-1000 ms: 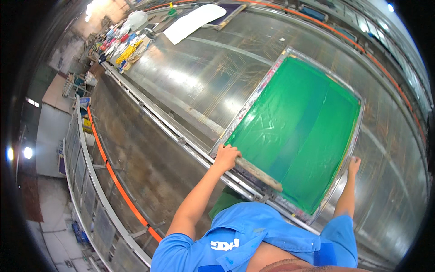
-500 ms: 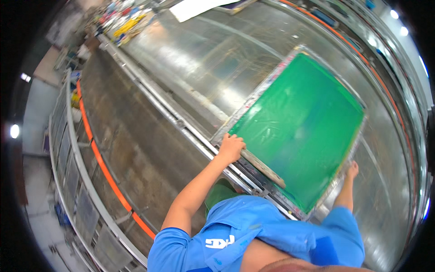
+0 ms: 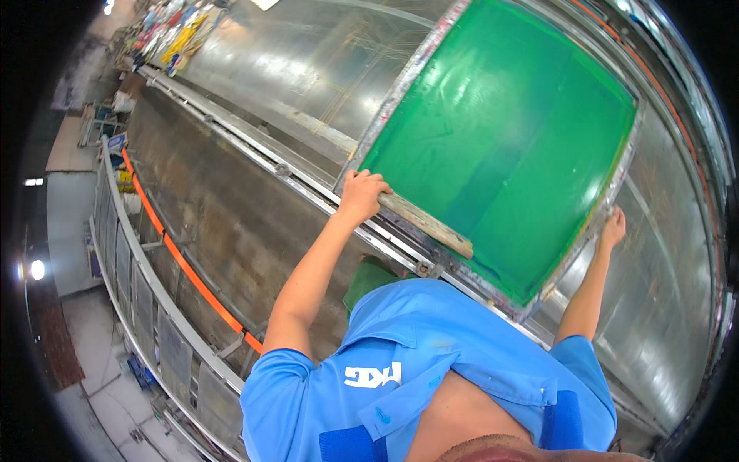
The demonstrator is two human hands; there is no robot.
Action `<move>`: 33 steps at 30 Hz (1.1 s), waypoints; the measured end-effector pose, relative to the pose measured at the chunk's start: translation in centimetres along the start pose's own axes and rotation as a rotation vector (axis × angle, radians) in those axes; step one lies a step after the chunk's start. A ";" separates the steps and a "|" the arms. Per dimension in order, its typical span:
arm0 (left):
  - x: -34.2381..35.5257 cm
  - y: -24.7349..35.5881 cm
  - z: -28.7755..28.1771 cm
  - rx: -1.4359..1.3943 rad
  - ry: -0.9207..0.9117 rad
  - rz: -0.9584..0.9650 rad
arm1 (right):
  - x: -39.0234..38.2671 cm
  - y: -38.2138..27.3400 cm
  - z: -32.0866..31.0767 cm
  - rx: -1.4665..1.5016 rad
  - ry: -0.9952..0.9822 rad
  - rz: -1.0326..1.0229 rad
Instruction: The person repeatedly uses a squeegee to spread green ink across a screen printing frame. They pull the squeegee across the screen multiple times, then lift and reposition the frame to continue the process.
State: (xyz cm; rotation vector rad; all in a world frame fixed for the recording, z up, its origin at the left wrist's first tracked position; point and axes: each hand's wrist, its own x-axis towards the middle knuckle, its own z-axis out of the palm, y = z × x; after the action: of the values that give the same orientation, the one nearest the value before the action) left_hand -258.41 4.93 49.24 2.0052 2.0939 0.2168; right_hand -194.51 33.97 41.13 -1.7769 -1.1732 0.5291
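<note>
A screen-printing frame [image 3: 608, 202] with a green mesh [image 3: 508, 146] is in front of me over the long metal table. My left hand [image 3: 362, 196] is closed around its near left corner, beside the end of a squeegee [image 3: 427, 225] with a worn wooden handle. The squeegee lies along the frame's near edge; whether my fingers also grip its end is hidden. My right hand [image 3: 613, 227] is closed on the outer edge of the frame's right side, with the fingertips partly hidden.
A metal rail [image 3: 281, 171] runs along the table's near edge. Rags and bits of coloured cloth [image 3: 173, 38] are heaped at the far left end. Left of me stand a curved metal rack [image 3: 138, 269] and an orange strip [image 3: 181, 258] above the brown floor.
The frame looks larger and sits higher in the picture, its far edge now partly cut off. Both hands have moved up with it; the squeegee stays along its near edge. My view has shifted too.
</note>
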 end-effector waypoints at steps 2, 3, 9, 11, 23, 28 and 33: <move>-0.1 -0.2 0.1 0.020 0.002 0.007 | 0.3 -2.2 0.4 0.111 -0.028 0.062; -0.5 -0.4 0.0 0.030 0.029 0.018 | 0.6 -3.3 0.8 0.069 0.006 -0.005; -1.0 -3.3 -0.4 -0.018 0.050 0.007 | 1.5 -6.8 4.8 -0.101 0.057 -0.134; -0.5 -5.5 -0.7 0.019 0.059 -0.032 | 0.2 -7.3 7.3 -0.148 0.027 -0.075; 2.0 -23.4 -6.0 0.144 -0.122 -0.149 | -11.2 -15.7 23.6 -0.064 0.033 0.066; 2.2 -28.4 -9.8 0.146 -0.116 -0.103 | -14.4 -18.1 26.5 0.010 0.044 -0.019; 2.4 -31.1 -11.9 0.061 -0.105 -0.061 | -15.5 -16.9 28.6 0.037 -0.016 0.144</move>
State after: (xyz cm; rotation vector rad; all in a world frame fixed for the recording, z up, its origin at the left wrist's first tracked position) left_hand -291.62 6.36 52.30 1.9382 2.1161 0.0359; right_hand -231.14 35.52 39.71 -1.8375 -1.0450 0.6462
